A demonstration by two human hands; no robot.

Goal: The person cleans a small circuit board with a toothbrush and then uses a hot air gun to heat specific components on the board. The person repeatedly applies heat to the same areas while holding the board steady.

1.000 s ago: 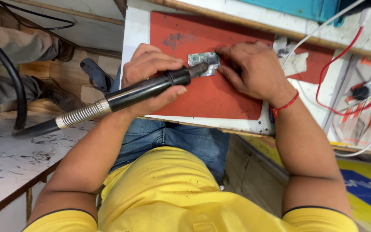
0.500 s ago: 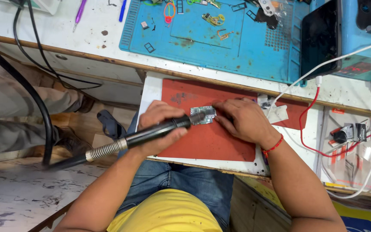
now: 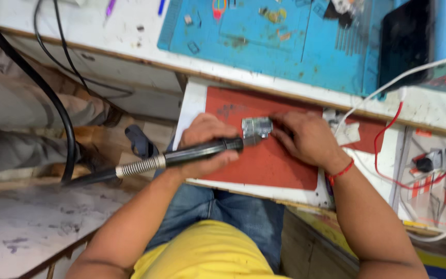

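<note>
My left hand [image 3: 206,142] grips a black hot-air wand [image 3: 192,153] with a coiled metal spring at its rear and a black hose trailing left. Its nozzle points at a small silvery metal part [image 3: 256,127] lying on a red mat [image 3: 269,165]. My right hand [image 3: 305,137], a red thread around its wrist, rests its fingers against the right side of that metal part. The mat lies on a white board [image 3: 192,103] over my lap.
A blue work mat [image 3: 285,46] with small loose parts and tools covers the bench beyond. A black device [image 3: 406,46] stands at the upper right. White and red wires [image 3: 383,139] run along the right, near a small switch module [image 3: 437,160]. A black cable [image 3: 52,98] loops at left.
The view has tilted upward and away, showing more of the bench and blue mat. Both hands keep the same hold on the wand and the metal part.
</note>
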